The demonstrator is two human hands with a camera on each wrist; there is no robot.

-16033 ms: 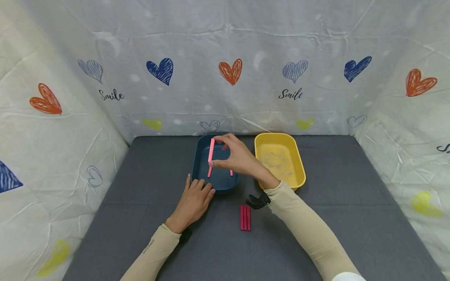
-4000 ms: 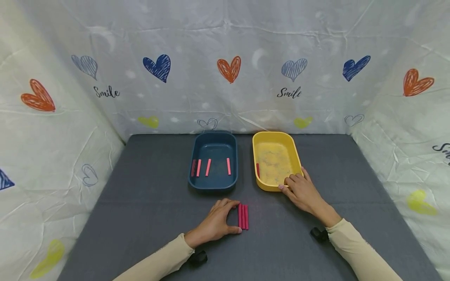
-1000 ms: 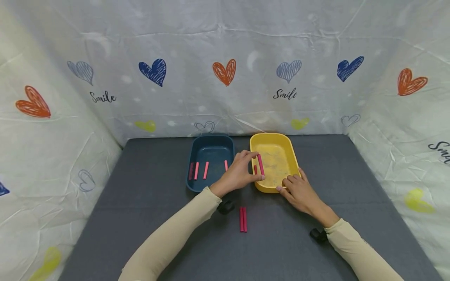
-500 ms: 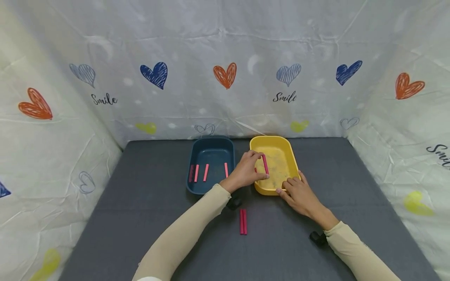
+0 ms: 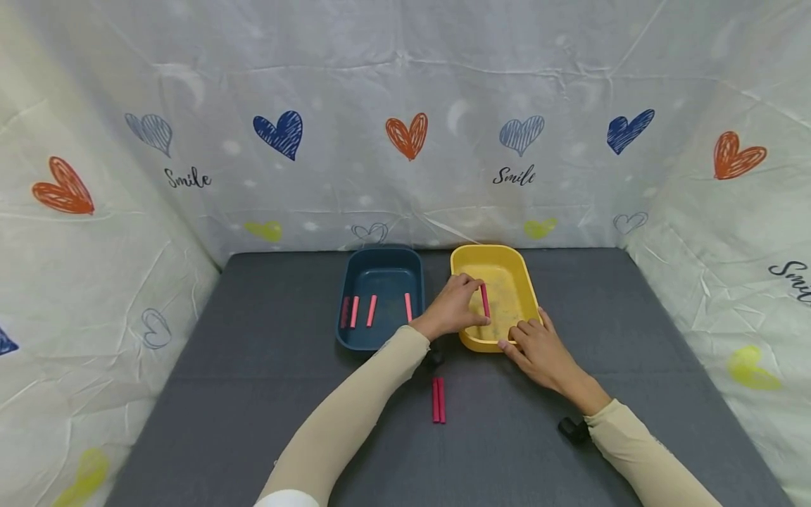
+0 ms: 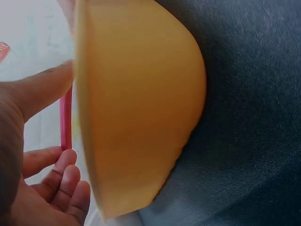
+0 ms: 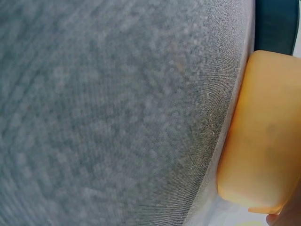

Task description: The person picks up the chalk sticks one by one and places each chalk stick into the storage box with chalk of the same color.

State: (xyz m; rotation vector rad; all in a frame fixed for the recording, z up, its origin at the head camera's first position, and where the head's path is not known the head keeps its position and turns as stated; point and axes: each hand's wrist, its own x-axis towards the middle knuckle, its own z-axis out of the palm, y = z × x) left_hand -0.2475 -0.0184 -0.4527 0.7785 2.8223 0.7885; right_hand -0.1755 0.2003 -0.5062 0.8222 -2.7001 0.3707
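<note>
The left arm (image 5: 351,412), in a beige sleeve with a white patch at its near end, slants from the near edge toward the far right. The left hand (image 5: 453,308) is bent into a pinch: thumb on the near side, forefinger on the far side, their tips apart. In the left wrist view the other three fingers curl loosely beside the forefinger (image 6: 42,160). The right arm (image 5: 649,451), likewise sleeved, slants from the near right toward the far left. The right hand (image 5: 538,352) grips back down, thumb at left, middle fingers bent, little finger straighter at right. The hands are near each other, not touching.
</note>
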